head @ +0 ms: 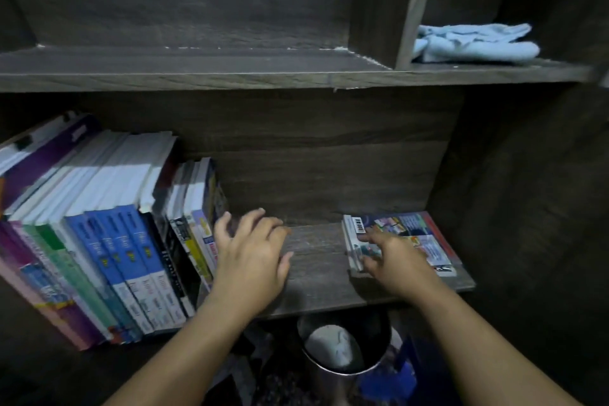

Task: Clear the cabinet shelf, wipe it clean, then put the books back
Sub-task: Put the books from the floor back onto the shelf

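A row of upright books (108, 241) fills the left half of the lower cabinet shelf (316, 267), leaning left. My left hand (252, 250) hovers with spread, relaxed fingers just right of the last upright book, holding nothing. A small stack of flat books (418, 234) with a colourful cover lies at the shelf's right end. My right hand (392, 257) rests on the left part of that stack, fingers spread over its edge. A light blue cloth (474, 43) lies crumpled in the upper right compartment.
The upper shelf (197, 66) holds nothing on its left section; a vertical divider (412, 6) separates it from the cloth's compartment. Below the lower shelf stands a metal bin (342, 353) with white paper inside, among dark clutter.
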`<state>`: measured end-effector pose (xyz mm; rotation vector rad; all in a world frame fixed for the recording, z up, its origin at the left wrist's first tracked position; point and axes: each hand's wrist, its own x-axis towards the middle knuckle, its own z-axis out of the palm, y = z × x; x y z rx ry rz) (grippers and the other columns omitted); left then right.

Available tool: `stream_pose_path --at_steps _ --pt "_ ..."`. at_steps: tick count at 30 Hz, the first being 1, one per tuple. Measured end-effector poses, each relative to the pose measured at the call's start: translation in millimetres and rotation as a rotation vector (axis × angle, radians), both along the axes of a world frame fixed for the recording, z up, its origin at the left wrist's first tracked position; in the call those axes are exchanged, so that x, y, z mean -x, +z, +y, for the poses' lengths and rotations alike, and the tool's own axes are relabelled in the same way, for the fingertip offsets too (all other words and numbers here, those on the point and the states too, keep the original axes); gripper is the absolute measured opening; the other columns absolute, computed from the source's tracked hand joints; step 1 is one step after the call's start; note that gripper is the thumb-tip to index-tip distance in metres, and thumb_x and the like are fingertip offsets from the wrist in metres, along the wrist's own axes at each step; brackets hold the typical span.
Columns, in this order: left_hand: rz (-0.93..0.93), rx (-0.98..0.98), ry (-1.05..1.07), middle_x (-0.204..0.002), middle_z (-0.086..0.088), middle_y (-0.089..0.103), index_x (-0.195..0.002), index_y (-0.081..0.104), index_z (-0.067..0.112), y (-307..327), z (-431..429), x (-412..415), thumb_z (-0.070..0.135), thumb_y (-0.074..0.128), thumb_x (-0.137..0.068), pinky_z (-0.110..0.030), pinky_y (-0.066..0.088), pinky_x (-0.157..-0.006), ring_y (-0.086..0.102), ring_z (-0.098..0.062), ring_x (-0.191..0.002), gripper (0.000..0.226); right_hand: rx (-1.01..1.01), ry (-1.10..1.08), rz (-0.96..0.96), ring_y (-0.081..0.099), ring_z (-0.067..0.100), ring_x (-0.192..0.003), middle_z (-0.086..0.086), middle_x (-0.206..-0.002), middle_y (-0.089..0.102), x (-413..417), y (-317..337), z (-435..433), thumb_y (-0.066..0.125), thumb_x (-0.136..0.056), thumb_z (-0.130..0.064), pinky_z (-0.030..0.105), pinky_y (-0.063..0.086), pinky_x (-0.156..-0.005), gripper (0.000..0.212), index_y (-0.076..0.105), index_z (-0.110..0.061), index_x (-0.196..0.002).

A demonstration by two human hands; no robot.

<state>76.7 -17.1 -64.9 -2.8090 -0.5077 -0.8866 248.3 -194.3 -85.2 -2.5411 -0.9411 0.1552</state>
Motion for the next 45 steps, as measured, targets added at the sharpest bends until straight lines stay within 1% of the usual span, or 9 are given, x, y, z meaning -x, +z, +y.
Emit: stream_pose_path --at_steps 8,10,14,17,22,27,31,38,45 --pt "0.223 0.101 -0.15 -0.093 0.003 0.065 -0.091 0.067 0.021 -27.4 -51.6 -62.5 0.036 0.083 -0.058 -0.049 0.023 -0.097 0.061 -0.024 -0.098 0.04 0.115 -0.094 -0.105 0.052 0.021 -0.119 -0.001 -0.131 0.057 -17.2 -10.0 -44.5 0.06 -0.088 -0.032 0.031 0.044 -0.097 0.043 0.057 -0.03 -0.131" --pt "0.312 0.145 -0.195 -0.109 0.003 0.06 -0.108 0.063 0.022 -33.7 -65.6 -72.7 0.038 0.073 -0.074 -0.047 0.021 -0.1 0.054 -0.023 -0.11 0.039 0.135 -0.164 -0.083 0.05 0.021 -0.12 -0.001 -0.132 0.055 -23.7 -17.0 -55.0 0.062 -0.086 -0.033 0.03 0.043 -0.097 0.043 0.058 -0.03 -0.128" --pt "0.58 0.238 -0.201 -0.143 -0.001 0.032 -0.145 0.028 0.028 -56.5 -80.1 -91.6 0.043 0.053 -0.093 -0.043 0.025 -0.107 0.033 -0.023 -0.131 0.06 0.216 -0.362 0.061 0.037 0.03 -0.129 0.008 -0.142 0.037 -35.9 -31.5 -63.9 0.065 -0.083 -0.041 0.039 0.036 -0.107 0.063 0.04 -0.03 -0.14" --pt "0.635 0.31 -0.185 -0.153 -0.007 0.015 -0.151 0.013 0.03 -70.6 -84.0 -101.5 0.045 0.052 -0.094 -0.043 0.028 -0.108 0.031 -0.028 -0.136 0.071 0.195 -0.434 0.143 0.031 0.035 -0.132 0.013 -0.148 0.024 -42.7 -38.4 -60.7 0.07 -0.079 -0.044 0.045 0.031 -0.11 0.083 0.023 -0.031 -0.145" --pt "0.61 0.348 -0.239 -0.161 -0.004 0.004 -0.151 0.01 0.032 -81.7 -79.7 -115.3 0.043 0.044 -0.098 -0.042 0.025 -0.111 0.019 -0.024 -0.145 0.064 0.14 -0.472 0.164 0.016 0.038 -0.141 0.015 -0.157 0.006 -50.9 -48.0 -53.9 0.069 -0.078 -0.046 0.047 0.019 -0.115 0.089 0.017 -0.032 -0.149" --pt "0.593 0.377 -0.288 -0.161 -0.001 0.006 -0.152 0.015 0.031 -93.5 -67.2 -119.9 0.039 0.046 -0.097 -0.037 0.033 -0.109 0.032 -0.022 -0.14 0.063 0.007 -0.529 0.239 0.001 0.036 -0.146 0.013 -0.159 -0.003 -60.3 -55.4 -54.3 0.067 -0.08 -0.048 0.048 0.01 -0.117 0.093 0.009 -0.031 -0.151" --pt "0.533 0.431 -0.32 -0.16 0.003 0.012 -0.15 0.022 0.031 -97.0 -60.2 -120.8 0.037 0.049 -0.096 -0.034 0.038 -0.106 0.039 -0.022 -0.135 0.061 -0.085 -0.581 0.234 0.015 0.034 -0.14 0.015 -0.153 0.019 -65.8 -59.7 -50.3 0.069 -0.077 -0.053 0.043 0.019 -0.116 0.091 0.021 -0.023 -0.149" --pt "0.265 0.709 -0.287 -0.131 -0.001 0.054 -0.129 0.058 0.019 -101.0 -47.6 -118.0 0.028 0.068 -0.084 -0.018 0.034 -0.101 0.053 -0.017 -0.118 0.047 -0.168 -0.572 0.28 0.026 0.033 -0.136 0.012 -0.146 0.027 -60.1 -56.1 -42.8 0.072 -0.073 -0.06 0.041 0.027 -0.112 0.093 0.03 -0.024 -0.148" --pt "0.159 0.919 -0.081 -0.117 -0.002 0.061 -0.124 0.062 0.02 -99.2 -31.6 -111.4 0.018 0.079 -0.074 -0.033 0.053 -0.089 0.064 -0.02 -0.093 0.053 -0.253 -0.577 0.31 0.045 0.03 -0.123 0.012 -0.129 0.051 -54.4 -59.4 -32.8 0.071 -0.079 -0.052 0.034 0.037 -0.103 0.069 0.046 -0.018 -0.134"
